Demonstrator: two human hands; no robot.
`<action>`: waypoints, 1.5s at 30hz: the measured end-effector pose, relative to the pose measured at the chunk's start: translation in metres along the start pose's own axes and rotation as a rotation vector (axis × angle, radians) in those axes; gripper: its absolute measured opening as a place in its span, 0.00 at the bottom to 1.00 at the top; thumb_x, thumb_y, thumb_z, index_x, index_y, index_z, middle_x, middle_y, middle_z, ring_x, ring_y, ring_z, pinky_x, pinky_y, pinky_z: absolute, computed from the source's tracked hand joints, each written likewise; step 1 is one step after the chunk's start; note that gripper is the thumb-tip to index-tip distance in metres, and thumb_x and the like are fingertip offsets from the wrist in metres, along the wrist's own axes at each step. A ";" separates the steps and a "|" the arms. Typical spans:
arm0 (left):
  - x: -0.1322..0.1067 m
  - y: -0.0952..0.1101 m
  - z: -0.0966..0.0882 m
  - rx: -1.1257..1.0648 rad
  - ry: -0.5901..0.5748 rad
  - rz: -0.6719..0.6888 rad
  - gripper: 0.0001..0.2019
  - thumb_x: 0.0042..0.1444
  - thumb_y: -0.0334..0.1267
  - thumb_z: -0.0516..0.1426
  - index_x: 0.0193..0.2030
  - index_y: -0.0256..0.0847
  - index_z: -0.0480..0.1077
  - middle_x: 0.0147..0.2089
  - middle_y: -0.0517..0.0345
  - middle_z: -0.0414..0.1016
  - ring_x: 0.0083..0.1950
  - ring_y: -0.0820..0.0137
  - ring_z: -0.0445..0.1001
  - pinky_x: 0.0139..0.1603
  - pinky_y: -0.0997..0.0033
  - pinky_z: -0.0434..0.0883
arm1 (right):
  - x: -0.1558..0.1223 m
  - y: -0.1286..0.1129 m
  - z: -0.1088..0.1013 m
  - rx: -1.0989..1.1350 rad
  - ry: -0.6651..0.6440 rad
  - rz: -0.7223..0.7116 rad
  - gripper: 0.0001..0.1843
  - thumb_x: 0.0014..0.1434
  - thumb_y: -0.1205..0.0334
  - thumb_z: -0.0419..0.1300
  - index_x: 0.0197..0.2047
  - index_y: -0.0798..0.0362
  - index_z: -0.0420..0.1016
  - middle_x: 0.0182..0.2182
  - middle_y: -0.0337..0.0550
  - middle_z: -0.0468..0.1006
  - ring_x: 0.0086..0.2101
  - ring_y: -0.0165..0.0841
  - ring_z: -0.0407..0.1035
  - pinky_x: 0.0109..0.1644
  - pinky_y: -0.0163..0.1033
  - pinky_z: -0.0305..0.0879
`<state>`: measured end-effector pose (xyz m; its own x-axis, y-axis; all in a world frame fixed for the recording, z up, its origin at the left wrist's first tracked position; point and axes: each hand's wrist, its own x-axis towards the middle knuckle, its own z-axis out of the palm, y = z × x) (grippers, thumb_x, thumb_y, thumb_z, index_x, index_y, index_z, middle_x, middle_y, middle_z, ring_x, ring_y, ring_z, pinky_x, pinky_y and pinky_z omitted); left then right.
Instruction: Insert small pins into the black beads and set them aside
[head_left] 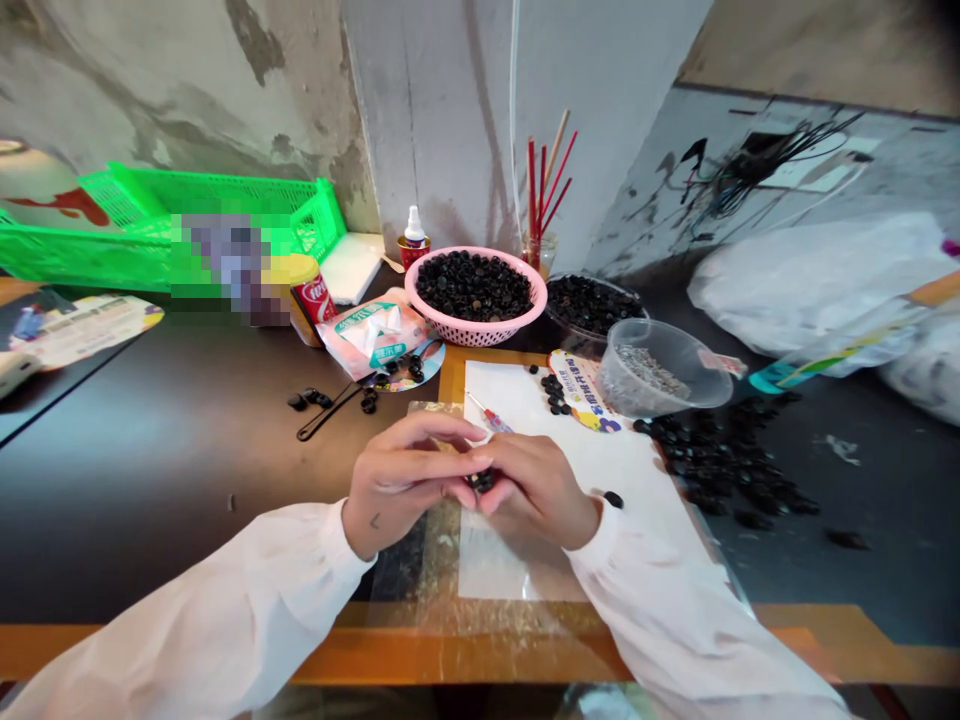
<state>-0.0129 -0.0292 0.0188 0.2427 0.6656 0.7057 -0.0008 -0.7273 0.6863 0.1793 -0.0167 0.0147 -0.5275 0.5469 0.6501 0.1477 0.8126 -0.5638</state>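
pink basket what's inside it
The pink basket is heaped to the rim with small black round pieces. They cover its floor completely, so anything beneath the top layer cannot be seen.

Pink basket [475, 330] of black pieces [474, 285] — green crate [150, 215], red sticks [541, 190], white sheet [592, 470] — dark counter [150, 470] with an orange edge.

One head-worn camera looks forward and down across the table [172, 470], close above the left hand [397, 485] and right hand [540, 490] at 6 o'clock, with the wall [450, 120] at 12 o'clock.
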 end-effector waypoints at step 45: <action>0.039 -0.076 -0.077 1.009 -0.381 -0.097 0.10 0.63 0.41 0.56 0.40 0.42 0.78 0.46 0.47 0.73 0.49 0.57 0.70 0.49 0.57 0.68 | 0.017 0.041 -0.075 -1.040 -0.227 0.515 0.13 0.65 0.65 0.58 0.49 0.50 0.81 0.43 0.49 0.82 0.44 0.42 0.72 0.43 0.42 0.66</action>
<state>-0.0777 0.0647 0.0074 0.4847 0.7584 0.4358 0.7909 -0.5928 0.1519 0.2393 0.0412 0.0411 -0.3276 0.8949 0.3031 0.9411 0.3375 0.0206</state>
